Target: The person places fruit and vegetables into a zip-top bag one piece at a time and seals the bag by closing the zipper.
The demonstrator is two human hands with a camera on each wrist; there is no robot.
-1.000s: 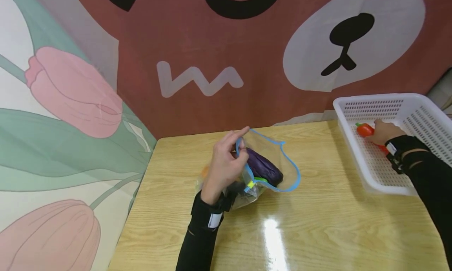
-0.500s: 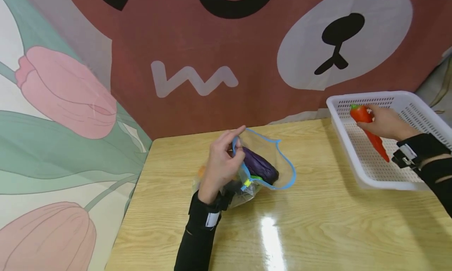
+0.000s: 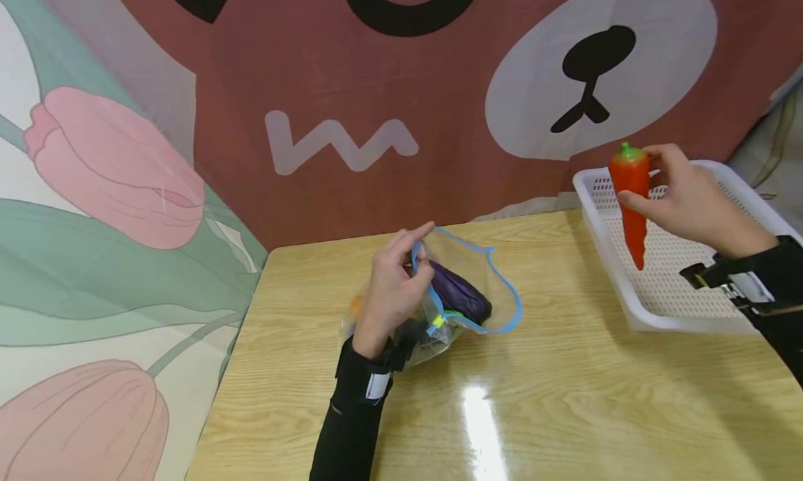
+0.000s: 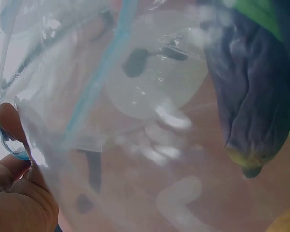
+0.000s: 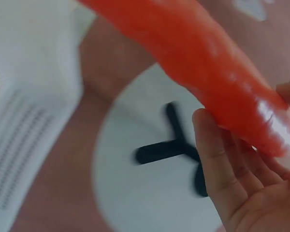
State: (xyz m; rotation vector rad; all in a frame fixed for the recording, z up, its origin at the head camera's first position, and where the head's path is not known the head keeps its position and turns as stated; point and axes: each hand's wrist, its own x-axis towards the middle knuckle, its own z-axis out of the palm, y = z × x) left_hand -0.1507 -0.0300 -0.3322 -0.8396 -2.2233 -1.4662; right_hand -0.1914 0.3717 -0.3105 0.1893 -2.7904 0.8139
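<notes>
My right hand (image 3: pixel 696 202) holds a red chili pepper (image 3: pixel 633 205) by its thick green-capped end, thumb on one side and fingers on the other. The pepper hangs tip down above the left part of the white basket (image 3: pixel 659 323). On the table, my left hand (image 3: pixel 395 289) pinches the blue-edged mouth of a clear zip bag (image 3: pixel 505 279), and the mouth gapes to the right. A dark purple eggplant (image 3: pixel 461 293) lies inside the bag, its end toward the opening. Something green and something orange also show through the plastic, partly hidden by the left hand.
The wooden table (image 3: pixel 552 397) carries the bag at centre and the basket at right. A yellow zip slider (image 3: pixel 436 322) sits on the bag's blue edge. Behind the table hangs a printed cloth (image 3: pixel 351 63) with a bear face.
My right hand has lifted the red chili pepper up from the basket floor, and the pepper has turned to hang nearly upright. My left hand keeps its pinch on the bag.
</notes>
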